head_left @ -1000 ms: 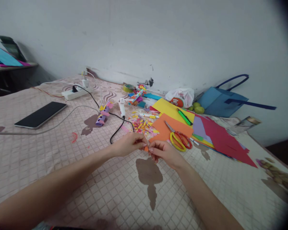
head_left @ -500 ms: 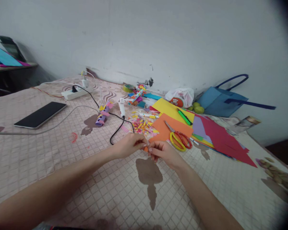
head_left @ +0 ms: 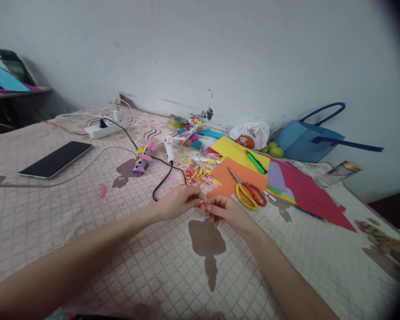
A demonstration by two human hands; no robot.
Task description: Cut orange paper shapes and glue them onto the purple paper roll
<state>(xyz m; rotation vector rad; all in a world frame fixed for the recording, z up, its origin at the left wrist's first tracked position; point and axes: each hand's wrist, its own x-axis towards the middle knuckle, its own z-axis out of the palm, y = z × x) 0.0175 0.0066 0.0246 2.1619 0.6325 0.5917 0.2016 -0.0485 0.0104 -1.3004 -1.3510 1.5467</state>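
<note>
Between my fingertips, at the middle of the view, is a small orange paper piece [head_left: 202,206]. My left hand [head_left: 182,202] pinches it from the left, and my right hand [head_left: 227,212] pinches at its right edge, the two hands nearly touching. Just beyond them lie many small paper scraps [head_left: 200,174] and an orange sheet [head_left: 226,175]. Scissors [head_left: 250,193] with yellow and red handles rest partly on that sheet. A white glue gun [head_left: 169,149] and a purple paper roll [head_left: 142,162] with pink and yellow bits lie further left.
A tablet [head_left: 56,160] and a power strip [head_left: 106,129] with cables lie at the left. A green cutter [head_left: 256,162] rests on a yellow sheet [head_left: 235,151]. Red sheets [head_left: 306,193], a blue bag [head_left: 308,140] and a plastic bag [head_left: 250,133] are at the right.
</note>
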